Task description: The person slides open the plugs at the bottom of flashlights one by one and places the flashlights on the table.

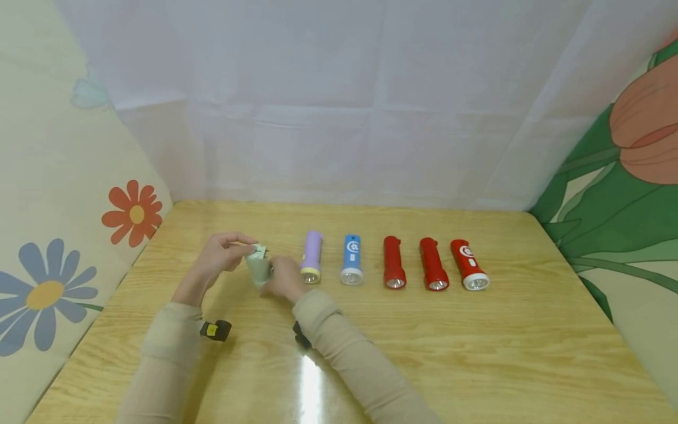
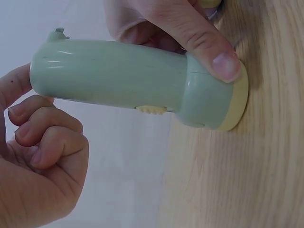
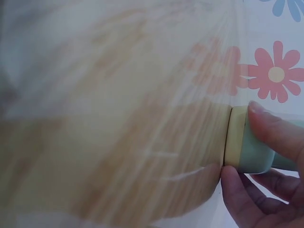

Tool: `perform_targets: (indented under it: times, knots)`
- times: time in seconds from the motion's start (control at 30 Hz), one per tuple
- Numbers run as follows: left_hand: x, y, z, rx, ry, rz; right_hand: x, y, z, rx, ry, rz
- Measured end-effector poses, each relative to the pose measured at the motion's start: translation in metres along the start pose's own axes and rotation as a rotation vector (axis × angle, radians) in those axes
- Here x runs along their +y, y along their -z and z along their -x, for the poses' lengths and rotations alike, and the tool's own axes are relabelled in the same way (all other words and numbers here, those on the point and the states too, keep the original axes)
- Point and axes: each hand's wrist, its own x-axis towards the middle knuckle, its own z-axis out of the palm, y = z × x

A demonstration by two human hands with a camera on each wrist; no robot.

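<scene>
So, the green flashlight (image 2: 109, 73) is near upright at the worktop (image 1: 477, 353), cream rim (image 2: 240, 95) downward, and it looks light and stiff, a hard plastic shell, smooth enough to slide a little under dry skin, with the lens end probably the part to spare from knocks. Best hold, I'd judge: the slim barrel, or the flared head for steadying. And it's the head that the right hand (image 1: 286, 280) takes, thumb and fingers pinching it, while the left hand (image 1: 222, 256) puts one straight finger to the tail, the others curled in. Now the left wrist view gives us the cream slider (image 2: 152, 109) and the little tail lug (image 2: 58, 34), both missing from the right wrist view, which instead brings a fingertip right by the rim. Only the head view catches the whole neighbouring row: purple flashlight (image 1: 312, 250), blue flashlight (image 1: 352, 256), two red flashlights (image 1: 393, 259) and a red-and-white flashlight (image 1: 466, 259).
</scene>
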Motion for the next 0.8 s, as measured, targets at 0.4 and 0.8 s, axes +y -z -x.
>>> perform_targets:
  times: [0.4,0.8]
  knots:
    - [0.0002,-0.0015,-0.0027,-0.017,-0.006,-0.004,-0.0002,-0.0009,-0.0008,0.0,-0.013,0.0]
    - [-0.0003,-0.0004,-0.0046,-0.061,-0.018,-0.015,-0.0003,0.0,0.0001,0.006,-0.004,0.009]
